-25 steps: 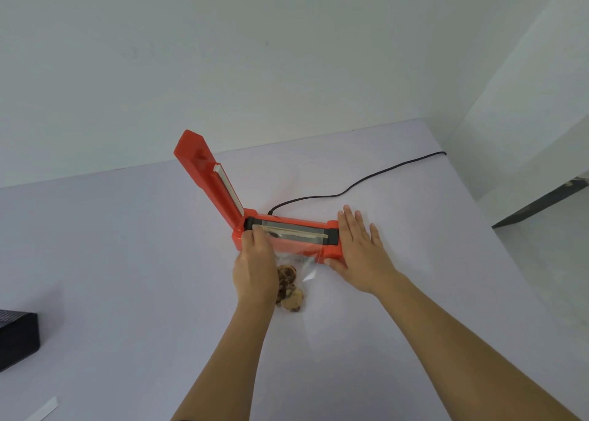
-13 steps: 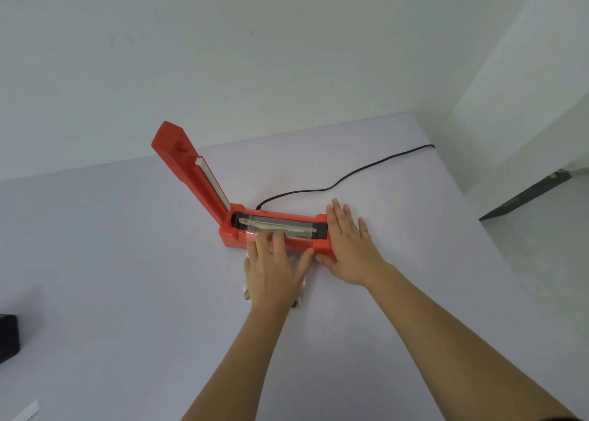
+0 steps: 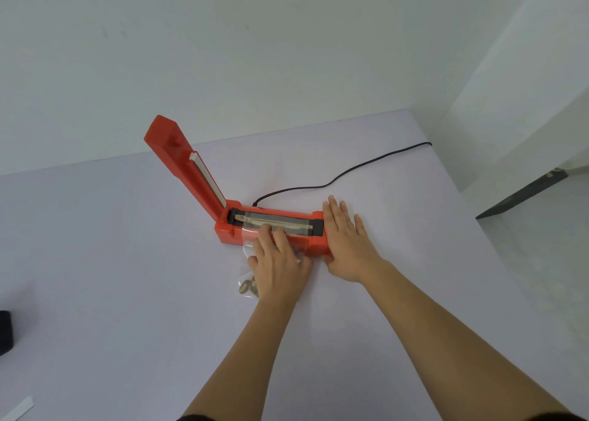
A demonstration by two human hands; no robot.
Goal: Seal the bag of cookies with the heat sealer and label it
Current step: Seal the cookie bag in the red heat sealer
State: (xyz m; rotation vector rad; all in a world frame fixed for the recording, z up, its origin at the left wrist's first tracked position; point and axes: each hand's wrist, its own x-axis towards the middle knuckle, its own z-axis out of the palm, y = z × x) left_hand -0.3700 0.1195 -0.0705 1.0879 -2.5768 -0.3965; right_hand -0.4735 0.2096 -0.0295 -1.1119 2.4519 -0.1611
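Head view: bag (image 3: 247, 285) under flat left grip (image 3: 280, 266) (cookies peeking out).

Glossy orange plastic heat sealer (image 3: 277, 239), clear shiny plastic bag (image 3: 251, 229), matt table (image 3: 127, 261)

I see two bare forearms coming in from the bottom edge, no sleeves over them as far up as the frame goes. Left hand (image 3: 280, 269) and right hand (image 3: 347, 245) both bare: no gloves, rings, watch or bands that I can make out. Nails short, unpainted as far as I can tell. A thin strip of dark fabric shows at the very bottom edge under each arm; can't tell what garment.
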